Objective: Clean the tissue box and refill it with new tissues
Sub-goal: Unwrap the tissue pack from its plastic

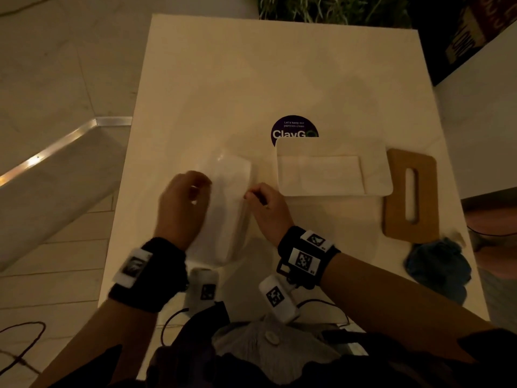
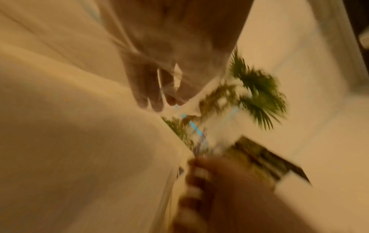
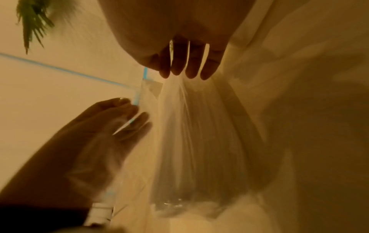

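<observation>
A pack of new tissues (image 1: 228, 208) in a clear plastic wrapper (image 3: 199, 141) lies on the white table (image 1: 251, 79), lengthwise between my hands. My left hand (image 1: 184, 197) grips the wrapper on the pack's left side, its fingers curled over it. At the pack's right edge my right hand (image 1: 263, 203) pinches the wrapper, which is pulled taut from its fingertips (image 3: 185, 71). To the right stands the white tissue box (image 1: 335, 145), open, with a flat folded tissue (image 1: 319, 175) inside. Its wooden lid (image 1: 397, 197), with a slot, lies beside it.
A blue cloth (image 1: 439, 267) lies crumpled near the table's right front corner. A round purple sticker (image 1: 291, 130) sits behind the box. A green plant (image 1: 330, 7) stands beyond the far edge. The floor drops away on the left.
</observation>
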